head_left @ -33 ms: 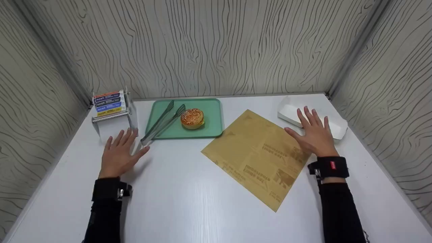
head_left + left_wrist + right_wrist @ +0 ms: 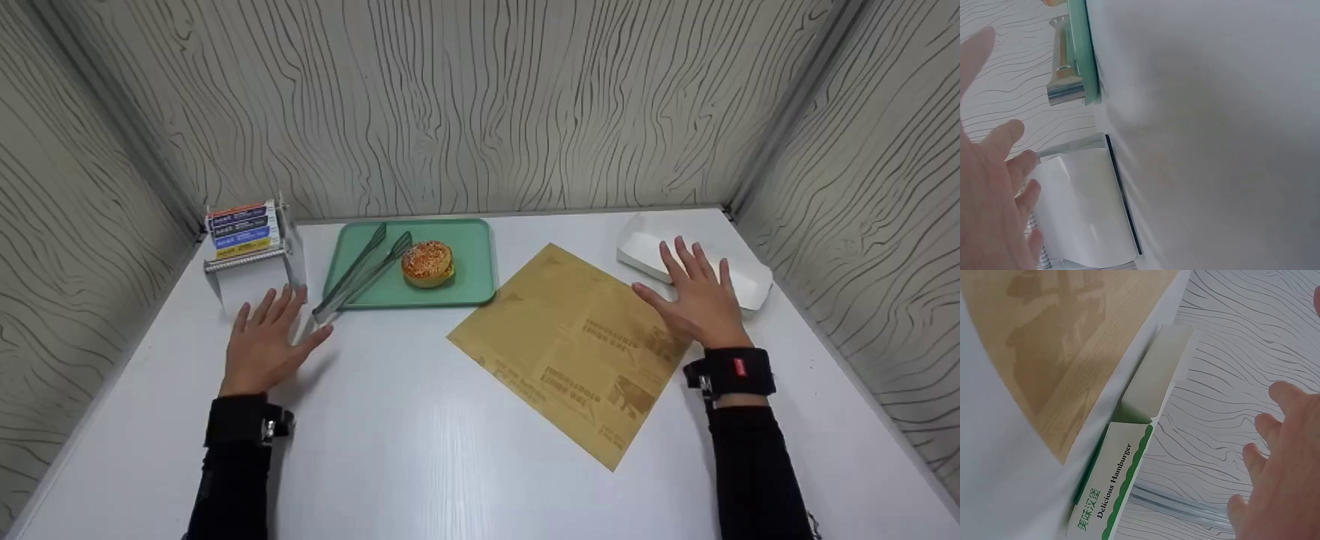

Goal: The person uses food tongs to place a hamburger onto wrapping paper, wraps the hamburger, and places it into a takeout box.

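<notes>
My left hand (image 2: 262, 345) hovers with spread fingers just in front of a white dispenser (image 2: 255, 274) and holds nothing. On the right, my right hand (image 2: 697, 304) is also spread, above the edge of a brown sheet of wrapping paper (image 2: 555, 330) and in front of an open white burger box (image 2: 652, 251). That box (image 2: 1117, 478) reads "Delicious Hamburger" in the right wrist view. A green tray (image 2: 472, 251) carries a sesame-bun burger (image 2: 427, 262). Metal tongs (image 2: 360, 277) lie slantwise across the tray's left side, handle end past its front edge.
The dispenser's top holds a stack of coloured labelled strips (image 2: 241, 229). Wood-grain panels (image 2: 480, 105) wall in the back and both sides of the white table (image 2: 420, 427). The wrapping paper's left corner lies near the tray's front right corner.
</notes>
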Demonstrator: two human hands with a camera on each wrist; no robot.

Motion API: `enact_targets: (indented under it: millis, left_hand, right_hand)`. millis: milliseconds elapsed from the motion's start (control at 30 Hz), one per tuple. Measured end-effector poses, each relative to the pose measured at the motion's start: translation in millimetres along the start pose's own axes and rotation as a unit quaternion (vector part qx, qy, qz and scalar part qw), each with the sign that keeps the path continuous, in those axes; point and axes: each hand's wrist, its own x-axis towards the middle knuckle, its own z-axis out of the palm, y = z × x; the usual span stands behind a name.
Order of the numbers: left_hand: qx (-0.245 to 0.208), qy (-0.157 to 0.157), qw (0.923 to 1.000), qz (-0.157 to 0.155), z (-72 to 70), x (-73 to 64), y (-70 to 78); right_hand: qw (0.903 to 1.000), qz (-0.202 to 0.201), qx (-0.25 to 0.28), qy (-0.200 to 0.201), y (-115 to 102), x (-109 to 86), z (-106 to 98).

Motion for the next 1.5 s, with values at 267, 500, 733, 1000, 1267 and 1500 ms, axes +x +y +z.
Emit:
enact_targets:
  millis: [267, 500, 733, 1000, 1267, 1500]
  left_hand:
    - [-0.007, 0.008, 0.9987, 0.050, 5.2, 2.9, 31.2]
    - [-0.063, -0.102, 0.9706, 0.209, 41.9, 0.1, 123.2]
    - [-0.073, -0.196, 0.9393, 0.272, 65.1, -14.3, 178.0]
    - [-0.008, -0.109, 0.9592, 0.261, 50.0, -7.9, 157.2]
    - [0.009, -0.083, 0.9729, 0.215, 39.0, -0.5, 132.3]
    - [-0.003, -0.090, 0.9752, 0.202, 32.9, -1.0, 126.0]
  right_hand:
    - [0.9987, -0.025, 0.031, -0.031, -10.6, 3.7, 6.1]
    - [0.9849, -0.060, 0.089, -0.136, -28.9, 9.1, 27.1]
    - [0.9772, -0.024, 0.081, -0.195, -44.4, 5.0, 30.2]
    - [0.9610, -0.087, 0.118, -0.234, -66.1, -0.8, 18.4]
    - [0.9501, -0.103, 0.150, -0.254, -54.0, -5.1, 30.0]
    - [0.9398, -0.103, 0.188, -0.266, -48.5, -9.0, 31.2]
